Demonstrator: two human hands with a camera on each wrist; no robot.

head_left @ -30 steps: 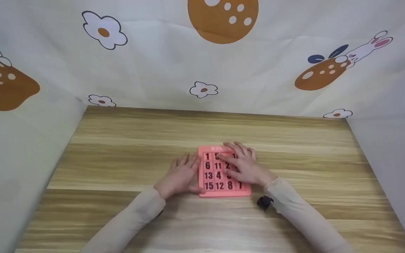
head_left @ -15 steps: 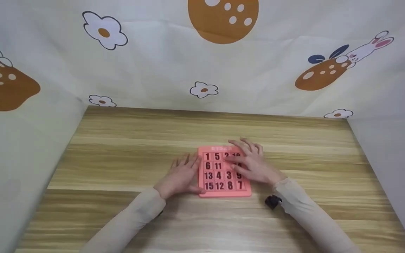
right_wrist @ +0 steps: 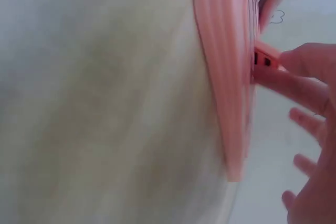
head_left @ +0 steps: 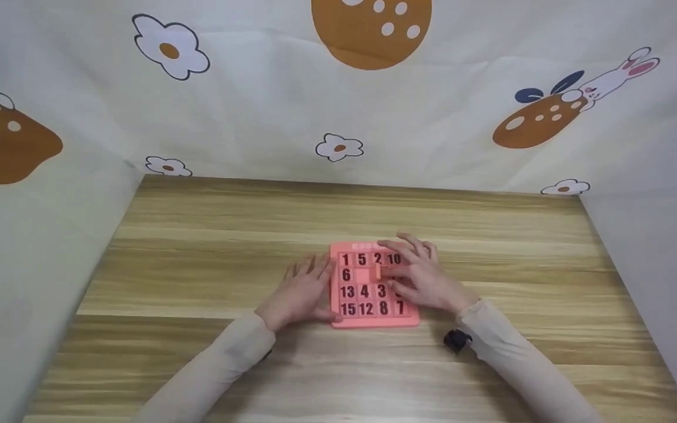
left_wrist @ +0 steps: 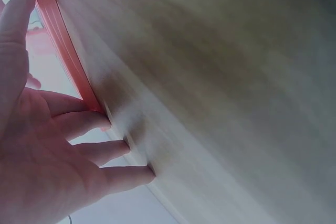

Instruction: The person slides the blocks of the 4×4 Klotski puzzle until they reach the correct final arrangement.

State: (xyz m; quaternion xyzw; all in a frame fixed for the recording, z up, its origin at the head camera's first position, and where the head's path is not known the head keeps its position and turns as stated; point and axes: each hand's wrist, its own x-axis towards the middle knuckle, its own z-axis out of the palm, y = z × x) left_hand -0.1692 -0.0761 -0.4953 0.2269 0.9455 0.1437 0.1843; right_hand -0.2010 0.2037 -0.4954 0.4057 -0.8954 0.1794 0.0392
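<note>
A pink sliding number puzzle (head_left: 374,322) lies flat on the wood-grain table. My left hand (head_left: 300,294) rests along its left side, fingers spread and fairly straight, thumb at the near-left corner. In the left wrist view the fingertips touch the frame edge (left_wrist: 65,51) and the tabletop. Over the puzzle's right part, my right hand (head_left: 429,283) pinches a number tile (head_left: 377,272) tipped up on edge. Its thumb and index finger meet that tile (right_wrist: 266,59) in the right wrist view. Beside it, second row, is a bare slot (head_left: 362,275). My right hand hides several right-column numbers.
The wood-grain table (head_left: 227,223) extends around the puzzle. Pale fabric walls (head_left: 256,106) with rabbit and flower prints enclose the back and sides. A black strap piece (head_left: 457,341) hangs at the right wrist.
My right hand first drew back rightward, uncovering the 2 at the top row. The 11 has since left its slot, and a tile now stands tipped at my right fingertips. The left hand stays put.
</note>
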